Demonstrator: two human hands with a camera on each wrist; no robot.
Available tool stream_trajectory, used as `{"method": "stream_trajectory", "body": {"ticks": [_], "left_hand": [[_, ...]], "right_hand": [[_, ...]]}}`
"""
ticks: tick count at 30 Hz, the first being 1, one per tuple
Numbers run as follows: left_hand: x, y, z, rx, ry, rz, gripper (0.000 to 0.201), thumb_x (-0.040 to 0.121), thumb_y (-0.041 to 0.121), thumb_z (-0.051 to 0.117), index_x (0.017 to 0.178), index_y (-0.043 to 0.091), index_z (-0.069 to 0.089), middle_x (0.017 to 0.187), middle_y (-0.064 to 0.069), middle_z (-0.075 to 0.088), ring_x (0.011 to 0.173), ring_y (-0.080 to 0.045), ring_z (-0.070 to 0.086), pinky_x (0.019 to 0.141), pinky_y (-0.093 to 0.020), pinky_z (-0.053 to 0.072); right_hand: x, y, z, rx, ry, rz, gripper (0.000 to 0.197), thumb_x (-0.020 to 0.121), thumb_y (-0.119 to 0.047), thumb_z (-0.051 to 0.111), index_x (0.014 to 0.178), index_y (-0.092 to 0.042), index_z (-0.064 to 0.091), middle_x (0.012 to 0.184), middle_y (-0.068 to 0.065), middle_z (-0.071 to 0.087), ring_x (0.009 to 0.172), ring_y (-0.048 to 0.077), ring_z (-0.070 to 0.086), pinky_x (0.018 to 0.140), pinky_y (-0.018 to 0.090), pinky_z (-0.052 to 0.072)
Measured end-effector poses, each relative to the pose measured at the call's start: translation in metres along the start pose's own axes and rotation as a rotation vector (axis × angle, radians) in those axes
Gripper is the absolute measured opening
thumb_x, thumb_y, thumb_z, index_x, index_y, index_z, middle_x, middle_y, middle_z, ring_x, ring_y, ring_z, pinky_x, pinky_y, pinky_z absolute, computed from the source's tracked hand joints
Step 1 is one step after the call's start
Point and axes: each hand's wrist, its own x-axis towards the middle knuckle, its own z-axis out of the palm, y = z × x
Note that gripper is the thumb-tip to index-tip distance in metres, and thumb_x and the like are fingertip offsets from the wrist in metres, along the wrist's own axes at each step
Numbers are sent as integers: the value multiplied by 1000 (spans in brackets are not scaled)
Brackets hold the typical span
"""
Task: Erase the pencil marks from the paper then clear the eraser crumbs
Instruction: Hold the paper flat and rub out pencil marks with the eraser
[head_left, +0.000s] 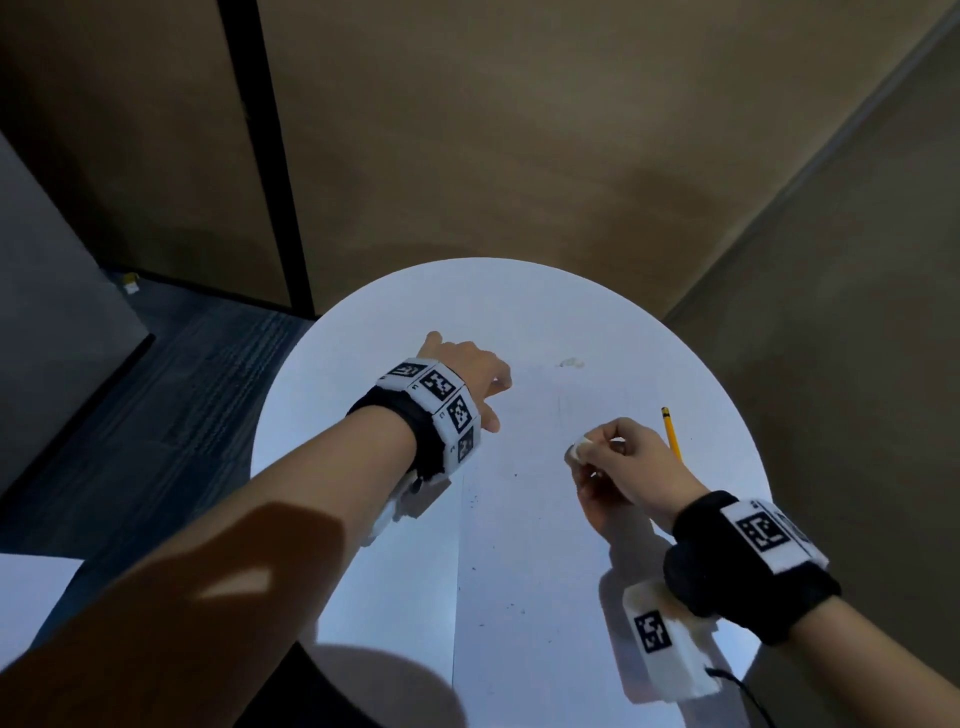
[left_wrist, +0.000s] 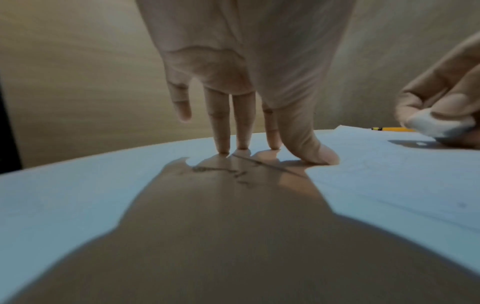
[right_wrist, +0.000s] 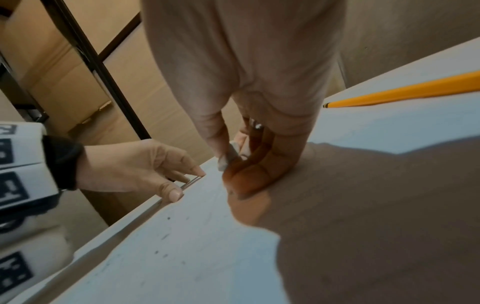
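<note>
Paper lies flat on round table, dark crumbs scattered; right hand pinches eraser, pencil just beyond it. Left wrist: left hand, fingers straight, tips pinning sheet near its edge; keep that pressure, rub away from it. Right wrist: short strokes, then sweep crumbs clear of pencil.

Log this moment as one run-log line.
left hand: fingertips pressing white paper sheet | right hand: pinching white block eraser | yellow wooden pencil: idle on round white table | dark crumbs: on sheet
</note>
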Motion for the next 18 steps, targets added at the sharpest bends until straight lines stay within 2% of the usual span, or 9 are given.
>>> {"method": "stream_trajectory", "body": {"ticks": [2, 3, 5, 7, 8, 10, 14, 16, 18], "left_hand": [[6, 3, -2, 60, 34, 29, 44, 80, 48, 70, 115, 25, 54, 113, 0, 61, 101, -24, 57, 83, -33, 26], [9, 3, -3, 53, 43, 45, 46, 79, 46, 71, 115, 24, 53, 117, -1, 58, 102, -26, 55, 83, -32, 28], [16, -3, 0, -42, -13, 79, 64, 78, 46, 72, 132, 27, 45, 144, -1, 39, 126, -30, 42, 98, -39, 32], [17, -10, 1, -139, -141, 118, 99, 67, 72, 63, 149, 30, 25, 159, 1, 8, 145, -23, 13, 112, -45, 18], [16, -12, 2, -162, -186, 126, 114, 56, 85, 56, 150, 33, 18, 159, 3, -1, 146, -21, 4, 114, -46, 14], [14, -10, 1, -182, -223, 133, 123, 45, 93, 48, 150, 37, 13, 159, 3, -8, 145, -21, -3, 115, -47, 12], [13, -8, 7, -102, -225, 121, 105, 63, 87, 42, 150, 39, 9, 159, 2, -11, 146, -24, -5, 115, -47, 12], [11, -6, 7, -109, -181, 110, 81, 84, 60, 54, 150, 38, 12, 159, 2, -8, 146, -25, -4, 116, -44, 11], [10, -1, 4, -112, -126, 83, 72, 89, 45, 57, 149, 37, 18, 160, 1, -2, 147, -25, 0, 116, -41, 10]], "right_hand": [[1, 0, 1, -75, -17, -25, 10, 87, -8, 61, 81, -9, 52, 74, 6, 67, 61, 15, 61, 65, 28, 50], [2, 0, 1, -113, -26, -40, 10, 86, -10, 62, 82, -9, 53, 77, 6, 68, 67, 17, 62, 69, 31, 50], [2, -2, 1, -175, -49, -58, 10, 85, -14, 63, 82, -12, 54, 81, 6, 69, 74, 21, 63, 74, 35, 51], [2, -5, 2, -253, -78, -76, 10, 85, -17, 63, 80, -16, 55, 83, 5, 69, 75, 20, 63, 74, 33, 51], [2, -7, 2, -300, -95, -89, 9, 85, -19, 63, 80, -18, 56, 81, 3, 68, 74, 17, 62, 72, 30, 50], [3, -10, 3, -363, -123, -113, 10, 86, -22, 63, 79, -20, 56, 78, -2, 65, 70, 12, 59, 67, 23, 47], [6, -16, 6, -398, -132, -158, 10, 86, -23, 63, 81, -20, 56, 74, -4, 64, 63, 7, 56, 58, 16, 43], [9, -18, 9, -417, -116, -192, 10, 87, -23, 62, 81, -19, 56, 72, -4, 65, 59, 5, 56, 55, 14, 42], [13, -20, 13, -437, -98, -218, 10, 88, -23, 60, 81, -17, 55, 67, -6, 63, 53, 2, 54, 51, 11, 39]]}}
